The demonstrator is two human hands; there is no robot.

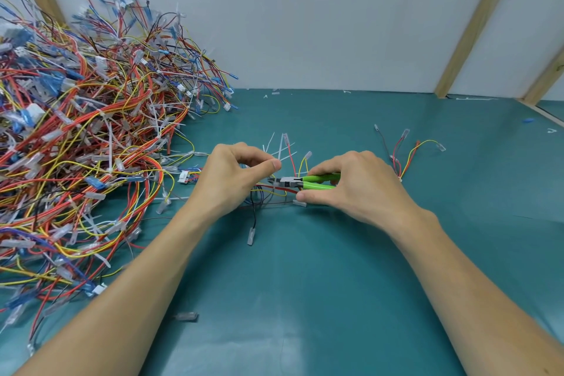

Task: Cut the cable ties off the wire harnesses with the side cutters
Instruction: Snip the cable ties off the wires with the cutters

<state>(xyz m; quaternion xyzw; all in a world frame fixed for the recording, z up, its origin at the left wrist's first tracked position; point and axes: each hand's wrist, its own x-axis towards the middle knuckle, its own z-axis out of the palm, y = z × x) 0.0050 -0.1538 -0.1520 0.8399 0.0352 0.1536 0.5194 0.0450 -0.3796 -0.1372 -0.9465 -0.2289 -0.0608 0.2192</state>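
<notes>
Head view: beside the big uncut harness pile (82, 137), the left hand (235, 177) pinches one harness (268, 192) while the right hand (351, 186) grips green side cutters (305, 182) at it; most ties seemingly remain.

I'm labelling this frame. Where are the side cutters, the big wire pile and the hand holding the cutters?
side cutters (319, 181): head view, on the green handles.
wire pile (79, 137): head view, middle of the tangle.
right hand (357, 183): head view, back of the hand.

Looks like an assembly workshop bench: teal mat (305, 299), heaped wire harnesses (79, 137) at nine o'clock, plain partition wall (305, 24) at twelve.
</notes>
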